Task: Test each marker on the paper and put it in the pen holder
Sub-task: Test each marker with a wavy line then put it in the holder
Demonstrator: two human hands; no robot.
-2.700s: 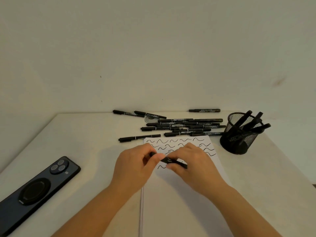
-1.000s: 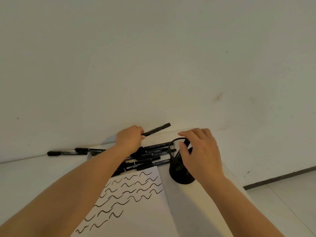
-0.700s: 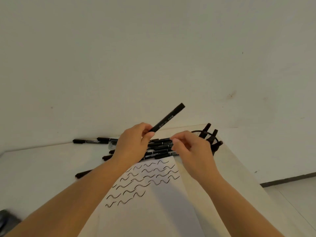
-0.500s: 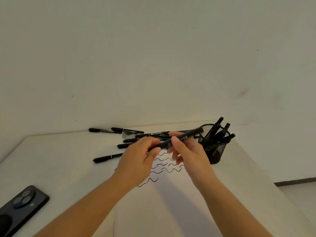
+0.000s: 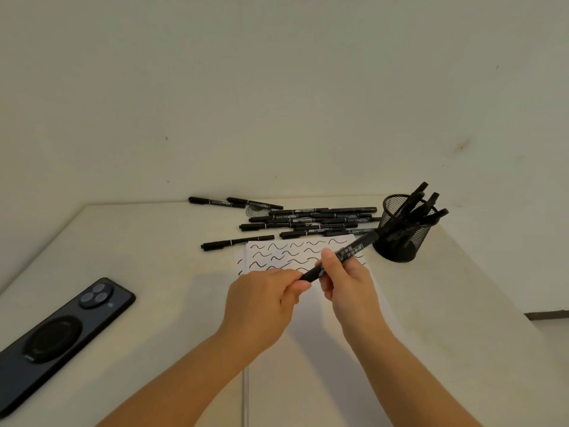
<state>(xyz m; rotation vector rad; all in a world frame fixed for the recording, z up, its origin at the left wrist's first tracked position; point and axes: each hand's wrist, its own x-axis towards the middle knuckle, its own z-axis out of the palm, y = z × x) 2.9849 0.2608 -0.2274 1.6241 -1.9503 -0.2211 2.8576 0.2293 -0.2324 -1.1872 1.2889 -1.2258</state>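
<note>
A: So where's the marker (image 5: 338, 257) right now?

B: Off the tabletop (image 5: 147, 260), held over the paper (image 5: 308, 380). Left hand (image 5: 261, 306) has its fingers (image 5: 300, 286) pinched shut on the near end. Right hand (image 5: 348, 285) is wrapped around the barrel mid-length, thumb on top. Far end points at the holder (image 5: 403, 238).

A: Cap on?

B: Can't tell. Left fingers cover that end. My read is a cap pull.

A: Handling?

B: Looks light and rigid: slim smooth plastic barrel, round, printed label. Likely slippery, and it should roll if laid flat. Grip the barrel middle and pull the cap straight along the axis. For writing, hold near the tip.

A: Holder?

B: Black wire mesh cup, upright, right of the paper's far end. Probably light, so it could tip if bumped. A few markers already lean in it.

A: Remaining?

B: Pile (image 5: 311, 221) of identical black markers lying flat beyond the paper, one loose one (image 5: 237, 242) at its far left corner. Paper is thin, white and flat, with rows of black squiggles at the far end. Phone (image 5: 55, 337) is glossy, face down, far left, well apart.
</note>
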